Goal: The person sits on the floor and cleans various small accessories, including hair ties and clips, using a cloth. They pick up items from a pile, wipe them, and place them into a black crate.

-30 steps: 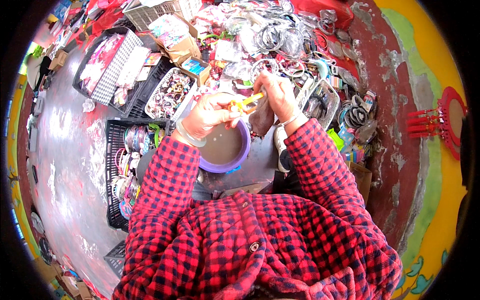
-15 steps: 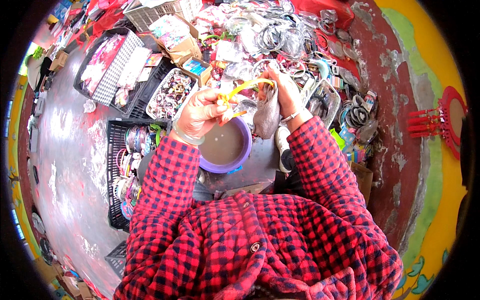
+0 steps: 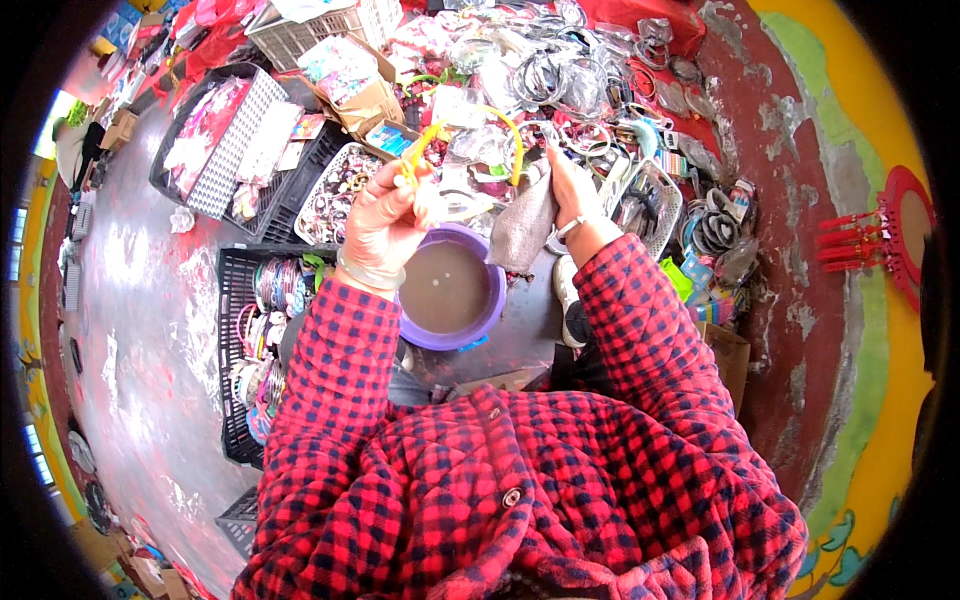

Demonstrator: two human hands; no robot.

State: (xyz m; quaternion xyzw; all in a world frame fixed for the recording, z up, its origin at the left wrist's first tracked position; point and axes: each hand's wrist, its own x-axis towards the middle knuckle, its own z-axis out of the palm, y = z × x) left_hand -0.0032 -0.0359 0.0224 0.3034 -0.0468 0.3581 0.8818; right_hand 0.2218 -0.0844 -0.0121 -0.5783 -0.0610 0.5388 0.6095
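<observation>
A yellow headband [image 3: 516, 140] is pinched between the thumb and fingers of my left hand [image 3: 385, 222], raised over the far left rim of the purple basin [image 3: 494, 312]. Its curved band arches away to the right, toward my other hand. My right hand [image 3: 574, 195] is closed on a grey cloth [image 3: 523, 228], which hangs down beside the basin; part of its grip is hidden. The band and the cloth look apart. Cloudy grey water [image 3: 440, 285] with small white specks lies in the basin, below my hands.
A heap of bagged headbands [image 3: 570, 75] spreads beyond the basin. To the left stand a black crate [image 3: 232, 330] of hair bands and a white basket [image 3: 318, 215] of small hair ties. A white basket [image 3: 668, 205] sits at the right, near a peeling wall [image 3: 800, 260].
My left hand has moved left and turned upward with the headband, whose band has swung clear of the cloth. My right hand has lowered slightly, and the cloth has tilted left.
</observation>
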